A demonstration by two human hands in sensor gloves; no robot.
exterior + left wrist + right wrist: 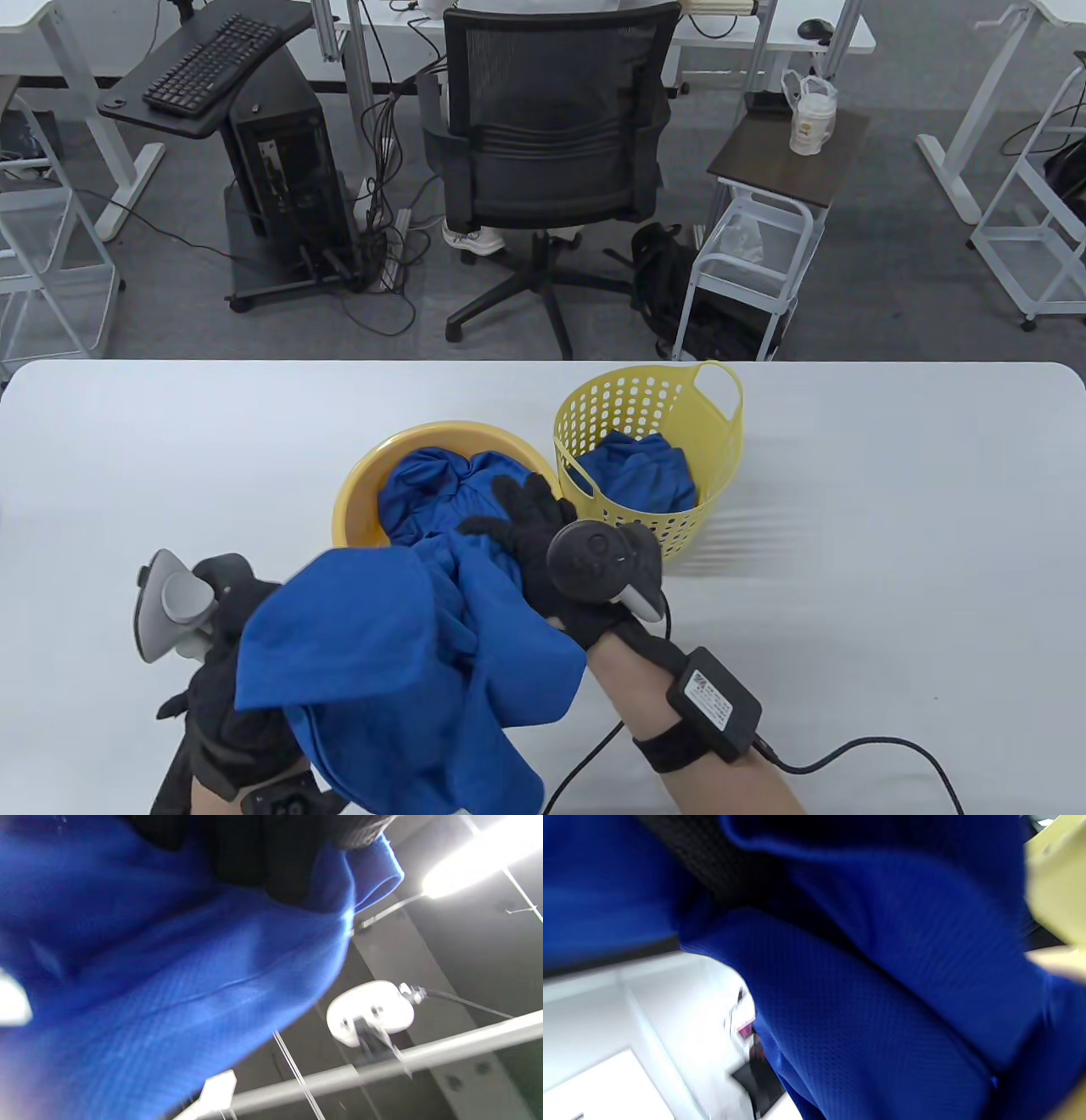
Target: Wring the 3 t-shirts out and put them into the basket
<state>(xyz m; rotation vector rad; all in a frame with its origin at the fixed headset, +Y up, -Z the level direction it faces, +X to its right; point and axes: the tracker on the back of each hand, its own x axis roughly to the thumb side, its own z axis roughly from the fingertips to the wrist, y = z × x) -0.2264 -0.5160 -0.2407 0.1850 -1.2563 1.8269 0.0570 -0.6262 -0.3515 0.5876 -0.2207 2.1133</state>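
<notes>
A blue t-shirt [399, 662] hangs bunched over the table's near side. My left hand [225, 679] is under its left end, and the left wrist view shows its dark fingers [271, 861] curled into the blue cloth [178, 984]. My right hand [530, 526] lies with fingers spread on the shirt's far end, at the rim of a yellow bowl [361, 501]. Another blue t-shirt [433, 484] lies in the bowl. A yellow perforated basket [628, 407] stands to the bowl's right with a blue t-shirt [640, 475] inside. Blue cloth [882, 1005] fills the right wrist view.
The white table [891, 526] stretches wide on both sides of the bowl and basket. A cable [848, 755] trails from my right wrist across the table. Beyond the far edge stand an office chair [551, 144] and a small cart [764, 246].
</notes>
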